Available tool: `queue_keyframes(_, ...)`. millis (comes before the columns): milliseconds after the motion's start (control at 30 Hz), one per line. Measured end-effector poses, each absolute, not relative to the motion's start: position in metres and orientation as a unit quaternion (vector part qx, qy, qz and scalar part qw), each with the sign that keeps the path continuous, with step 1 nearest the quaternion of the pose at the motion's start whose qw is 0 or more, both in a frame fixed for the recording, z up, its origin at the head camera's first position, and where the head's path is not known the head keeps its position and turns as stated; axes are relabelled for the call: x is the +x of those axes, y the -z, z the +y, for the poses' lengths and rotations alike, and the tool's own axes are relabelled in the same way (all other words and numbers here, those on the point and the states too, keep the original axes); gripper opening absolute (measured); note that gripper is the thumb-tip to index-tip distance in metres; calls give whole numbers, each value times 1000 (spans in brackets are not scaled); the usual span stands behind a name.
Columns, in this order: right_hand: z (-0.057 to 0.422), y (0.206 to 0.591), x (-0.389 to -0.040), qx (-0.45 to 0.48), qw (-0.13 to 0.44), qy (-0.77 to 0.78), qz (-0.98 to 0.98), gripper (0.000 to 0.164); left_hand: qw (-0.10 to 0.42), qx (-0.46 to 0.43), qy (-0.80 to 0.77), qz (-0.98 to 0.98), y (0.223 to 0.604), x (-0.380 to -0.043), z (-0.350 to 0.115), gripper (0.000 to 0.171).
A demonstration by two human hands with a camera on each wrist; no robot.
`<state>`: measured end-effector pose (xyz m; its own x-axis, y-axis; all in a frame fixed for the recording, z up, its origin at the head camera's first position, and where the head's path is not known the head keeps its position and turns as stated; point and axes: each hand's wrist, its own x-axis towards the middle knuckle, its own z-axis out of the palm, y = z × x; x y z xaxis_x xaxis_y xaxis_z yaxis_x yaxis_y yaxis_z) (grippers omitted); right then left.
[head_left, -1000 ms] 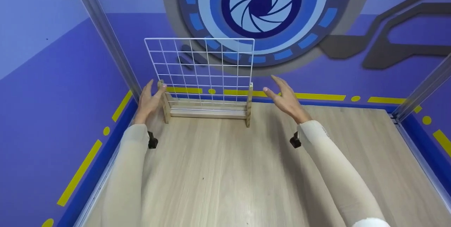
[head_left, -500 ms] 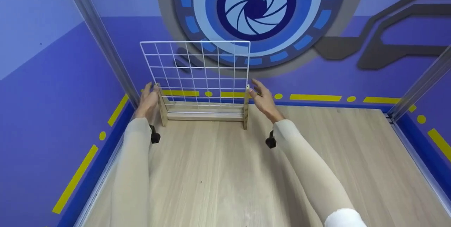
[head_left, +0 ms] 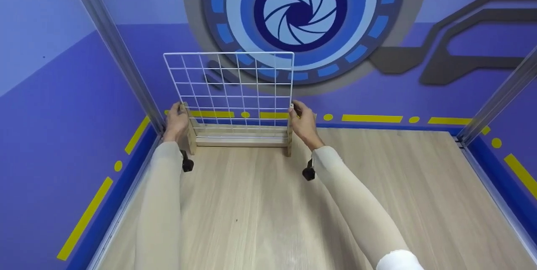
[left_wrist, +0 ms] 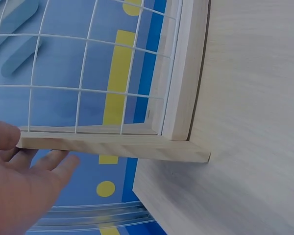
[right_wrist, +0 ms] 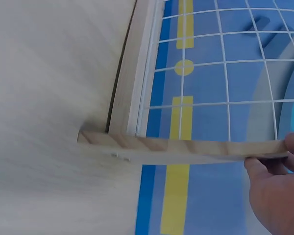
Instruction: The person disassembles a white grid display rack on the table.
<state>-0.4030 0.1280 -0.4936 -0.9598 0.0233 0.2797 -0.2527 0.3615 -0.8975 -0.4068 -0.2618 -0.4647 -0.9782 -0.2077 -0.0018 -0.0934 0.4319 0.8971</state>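
Observation:
A white wire grid panel (head_left: pixel 237 81) stands upright in a wooden stand (head_left: pixel 241 141) near the back wall. My left hand (head_left: pixel 176 122) grips the top of the stand's left side post (head_left: pixel 191 138). In the left wrist view the thumb (left_wrist: pixel 7 136) lies over the post's end, with the fingers beneath it. At the other side my right hand (head_left: pixel 305 124) pinches the top of the right side post (right_wrist: pixel 181 146) between thumb and fingers. Part of the right hand lies beyond the right wrist view's edge. The stand's lower rail (left_wrist: pixel 186 73) sits low, close to the tabletop.
The stand rests toward the back left of a light wood-grain tabletop (head_left: pixel 268 211). Behind it rises a blue printed wall (head_left: pixel 369 102) with yellow dashes. A metal corner post (head_left: pixel 121 60) stands at the left, and another metal post (head_left: pixel 495 98) at the right.
My right hand has moved left from open air onto the right post. The left hand has closed round the left post's top. The view has shifted slightly; the stand looks unmoved.

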Motion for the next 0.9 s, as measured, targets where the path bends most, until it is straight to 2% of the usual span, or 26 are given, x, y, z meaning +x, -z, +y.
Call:
queue_keyframes(233,131,495,-405,60,114,-557,-821,42,91,110,542,-828,475,-411,-257,50)
queue_keyframes(900,131,492,-405,62,89,-575,-811,42,126,95,550,-820,490,-408,-263,38)
